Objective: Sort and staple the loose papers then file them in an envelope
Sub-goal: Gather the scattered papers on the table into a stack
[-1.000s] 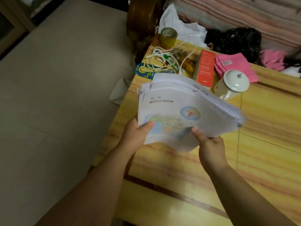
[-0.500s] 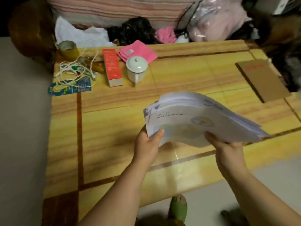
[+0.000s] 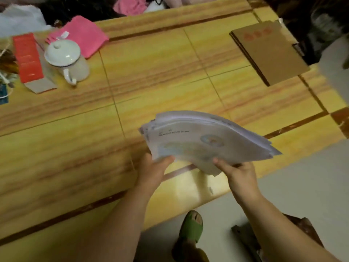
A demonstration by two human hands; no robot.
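Observation:
A thick, fanned stack of loose white papers [image 3: 204,138] hangs above the near edge of the yellow wooden table [image 3: 151,72]. Its top sheet shows a printed heading and pale coloured pictures. My left hand [image 3: 153,171] grips the stack's near left corner, thumb on top. My right hand [image 3: 238,176] holds the near right edge, thumb pressed on the top sheet. A brown envelope [image 3: 268,53] with red print lies flat at the table's far right corner. No stapler shows in this view.
A white lidded mug [image 3: 66,59], a red box [image 3: 28,57] and a pink cloth [image 3: 83,35] sit at the far left of the table. A foot in a green slipper [image 3: 191,227] stands on the pale floor below the table's edge.
The view has swung right and down, from the table's left end to its middle and right. Both hands carried the paper stack along, grips unchanged. The envelope is now nearer.

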